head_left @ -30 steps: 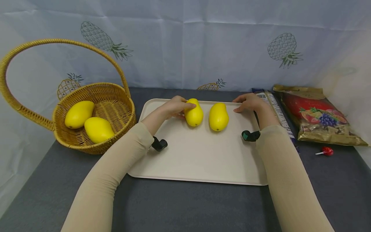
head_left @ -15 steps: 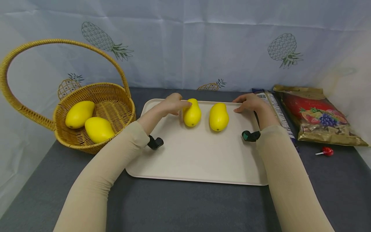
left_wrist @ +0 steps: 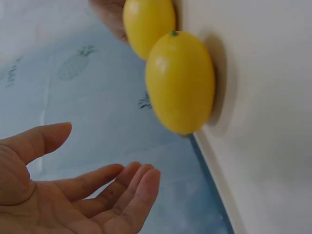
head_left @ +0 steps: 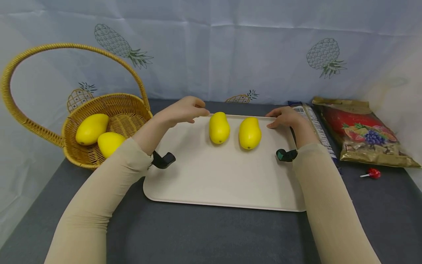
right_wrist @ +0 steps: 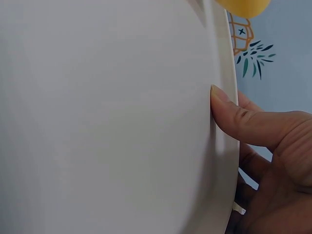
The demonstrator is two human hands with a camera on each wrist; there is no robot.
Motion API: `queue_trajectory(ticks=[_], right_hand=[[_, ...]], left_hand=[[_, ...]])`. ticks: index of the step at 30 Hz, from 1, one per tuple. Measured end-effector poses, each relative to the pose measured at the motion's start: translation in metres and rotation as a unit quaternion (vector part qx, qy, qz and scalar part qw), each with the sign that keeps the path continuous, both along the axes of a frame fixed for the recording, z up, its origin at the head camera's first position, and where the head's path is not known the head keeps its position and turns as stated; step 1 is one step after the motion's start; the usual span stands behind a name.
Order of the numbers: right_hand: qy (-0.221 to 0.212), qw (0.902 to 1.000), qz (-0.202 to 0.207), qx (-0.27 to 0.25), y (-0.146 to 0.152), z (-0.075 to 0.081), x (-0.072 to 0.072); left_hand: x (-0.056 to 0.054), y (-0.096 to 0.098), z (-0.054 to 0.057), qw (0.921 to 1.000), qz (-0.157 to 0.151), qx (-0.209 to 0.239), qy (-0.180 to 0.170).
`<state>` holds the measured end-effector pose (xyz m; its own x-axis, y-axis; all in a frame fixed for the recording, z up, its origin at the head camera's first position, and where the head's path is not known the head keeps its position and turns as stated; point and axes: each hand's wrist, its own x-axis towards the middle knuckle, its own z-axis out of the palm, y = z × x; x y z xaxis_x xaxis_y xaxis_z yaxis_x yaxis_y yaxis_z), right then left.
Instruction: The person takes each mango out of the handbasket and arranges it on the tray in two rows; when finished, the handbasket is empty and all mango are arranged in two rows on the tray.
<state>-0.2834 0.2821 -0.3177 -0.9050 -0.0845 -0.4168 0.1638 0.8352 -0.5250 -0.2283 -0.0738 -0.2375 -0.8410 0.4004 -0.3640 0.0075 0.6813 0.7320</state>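
Observation:
Two yellow mangoes, a left one (head_left: 219, 128) and a right one (head_left: 250, 133), lie side by side near the far edge of a cream tray (head_left: 224, 179). My left hand (head_left: 184, 110) hovers over the tray's far left corner, apart from the left mango. In the left wrist view the left hand (left_wrist: 83, 187) has its fingers loosely bent, with nothing between them and the thumb. My right hand (head_left: 287, 119) grips the tray's far rim near the right corner. The right wrist view shows its thumb (right_wrist: 243, 119) on the inner side and its fingers behind the rim.
Left of the tray stands a wicker basket (head_left: 123, 97) with a tall handle, holding two mangoes (head_left: 92, 129). At the right lie a red and gold candy bag (head_left: 369, 135), a dark-edged packet (head_left: 314, 123) partly behind my right arm, and a red lollipop (head_left: 374, 173).
My left hand has let go of the left mango and moved up and left, away from it. That mango now rests on the tray. My right hand stays at the tray rim.

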Motion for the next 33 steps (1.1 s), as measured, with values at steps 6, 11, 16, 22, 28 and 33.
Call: queue_trajectory(ticks=[6, 11, 16, 22, 28, 33], right_hand=[[0.004, 1.0, 0.002, -0.005, 0.001, -0.001, 0.0], [0.005, 1.0, 0.002, -0.008, 0.001, -0.002, 0.0], [0.005, 0.9999, 0.004, -0.012, 0.0, -0.002, 0.0], [0.004, 0.9999, 0.004, -0.009, 0.001, -0.002, 0.0], [0.006, 0.9999, 0.002, -0.009, 0.003, -0.004, -0.001], [0.005, 1.0, 0.002, -0.007, 0.003, -0.004, -0.002]], left_hand=[[0.007, -0.02, 0.016, 0.9996, -0.028, -0.002, 0.006], [0.01, -0.042, 0.029, 0.9989, -0.046, -0.01, 0.009], [0.014, -0.066, 0.039, 0.9976, -0.066, -0.014, 0.013], [0.022, -0.095, 0.048, 0.9976, -0.065, -0.018, 0.014], [0.024, -0.12, 0.051, 0.9956, -0.057, -0.07, 0.025], [0.018, -0.145, 0.046, 0.9946, -0.046, -0.089, 0.026]])
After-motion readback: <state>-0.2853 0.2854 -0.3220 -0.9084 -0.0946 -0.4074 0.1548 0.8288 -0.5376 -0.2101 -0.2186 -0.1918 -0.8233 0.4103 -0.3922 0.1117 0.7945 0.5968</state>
